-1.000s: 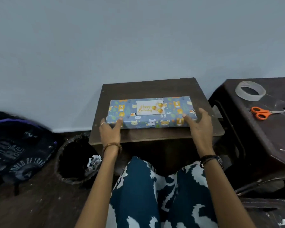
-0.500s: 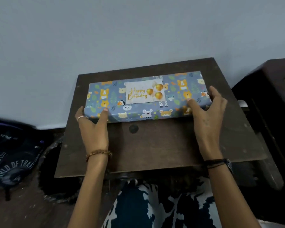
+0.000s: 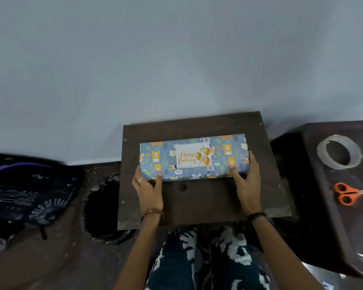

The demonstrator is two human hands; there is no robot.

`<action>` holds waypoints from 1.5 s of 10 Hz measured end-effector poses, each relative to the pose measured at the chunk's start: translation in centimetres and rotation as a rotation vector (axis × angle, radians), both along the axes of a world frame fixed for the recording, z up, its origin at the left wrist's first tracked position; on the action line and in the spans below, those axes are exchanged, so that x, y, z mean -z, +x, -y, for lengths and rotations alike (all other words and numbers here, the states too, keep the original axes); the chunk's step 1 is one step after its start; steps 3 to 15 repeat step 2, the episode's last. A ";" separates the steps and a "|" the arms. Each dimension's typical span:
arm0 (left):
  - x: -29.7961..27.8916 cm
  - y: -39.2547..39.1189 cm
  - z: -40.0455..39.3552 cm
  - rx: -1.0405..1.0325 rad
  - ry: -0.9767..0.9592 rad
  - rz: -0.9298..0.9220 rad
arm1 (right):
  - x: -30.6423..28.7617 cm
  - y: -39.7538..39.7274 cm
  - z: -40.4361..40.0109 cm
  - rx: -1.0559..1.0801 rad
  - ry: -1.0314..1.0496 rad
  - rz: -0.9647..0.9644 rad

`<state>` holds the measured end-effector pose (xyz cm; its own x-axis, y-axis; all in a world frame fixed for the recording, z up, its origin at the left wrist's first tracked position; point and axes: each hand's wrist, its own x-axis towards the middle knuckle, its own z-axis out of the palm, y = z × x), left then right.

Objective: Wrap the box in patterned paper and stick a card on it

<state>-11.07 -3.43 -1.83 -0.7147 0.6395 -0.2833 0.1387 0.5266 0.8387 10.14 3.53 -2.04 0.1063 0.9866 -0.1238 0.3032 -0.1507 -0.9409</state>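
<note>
Bracketing the wrapped box [image 3: 194, 158] at mid-frame, my left hand [image 3: 148, 186] and right hand [image 3: 247, 181] press its ends, fingers spread, card [image 3: 193, 155] on top.

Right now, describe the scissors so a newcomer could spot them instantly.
Find the small dark wooden table where the wrapped box lies; a second dark stool stands just to its right. On that stool's top, nearer the camera than the clear tape roll, lie the scissors: their orange handles are the only bright colour there.
</note>
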 end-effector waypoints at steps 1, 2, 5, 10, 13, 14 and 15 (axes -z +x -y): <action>-3.0 -0.3 1.1 0.156 -0.214 -0.180 | -3.1 1.0 0.5 -0.082 -0.087 0.136; -6.0 0.6 3.0 0.360 -0.272 -0.384 | -6.5 1.2 1.5 -0.293 -0.001 0.448; -6.0 0.6 3.0 0.360 -0.272 -0.384 | -6.5 1.2 1.5 -0.293 -0.001 0.448; -6.0 0.6 3.0 0.360 -0.272 -0.384 | -6.5 1.2 1.5 -0.293 -0.001 0.448; -6.0 0.6 3.0 0.360 -0.272 -0.384 | -6.5 1.2 1.5 -0.293 -0.001 0.448; -6.0 0.6 3.0 0.360 -0.272 -0.384 | -6.5 1.2 1.5 -0.293 -0.001 0.448; -6.0 0.6 3.0 0.360 -0.272 -0.384 | -6.5 1.2 1.5 -0.293 -0.001 0.448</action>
